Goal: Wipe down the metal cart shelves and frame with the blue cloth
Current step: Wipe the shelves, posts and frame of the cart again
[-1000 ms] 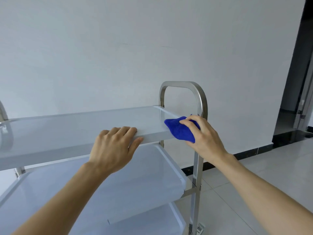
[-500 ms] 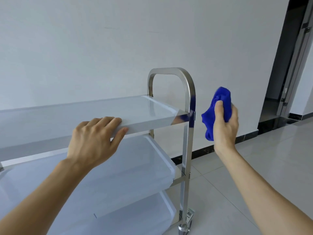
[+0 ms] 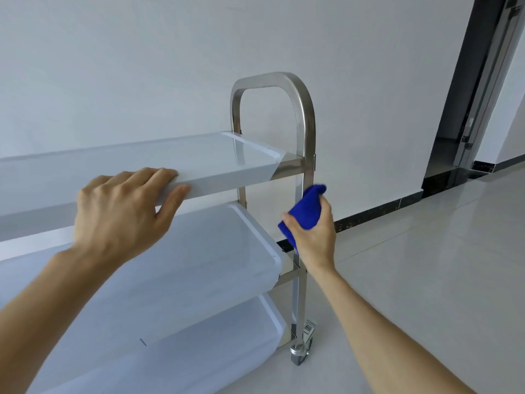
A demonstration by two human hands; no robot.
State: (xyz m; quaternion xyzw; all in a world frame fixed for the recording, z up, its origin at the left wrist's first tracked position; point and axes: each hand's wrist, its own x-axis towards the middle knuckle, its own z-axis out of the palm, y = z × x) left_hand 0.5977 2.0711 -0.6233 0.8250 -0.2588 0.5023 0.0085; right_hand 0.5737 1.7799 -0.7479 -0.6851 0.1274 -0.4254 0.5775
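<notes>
Blue cloth (image 3: pixel 305 207) sits bunched in the right hand (image 3: pixel 314 233), whose fingers and thumb curl round it and press it against the near upright post (image 3: pixel 301 177) of the metal cart (image 3: pixel 281 81), just below the top shelf (image 3: pixel 199 163) and above the middle shelf (image 3: pixel 221 251). To that hand's left, the left hand (image 3: pixel 122 211) rests on the top shelf's front edge, fingers laid over the rim and thumb under it, gripping it to steady the cart. The step in hand looks like wiping the frame post. Below the right hand stands a caster wheel (image 3: pixel 299 354); I cannot tell whether its brake is set, so a firm stroke could roll the cart away if the left hand loosens. Because the cloth is wadded, only a small patch meets the steel, and the post's far faces may go unwiped.
</notes>
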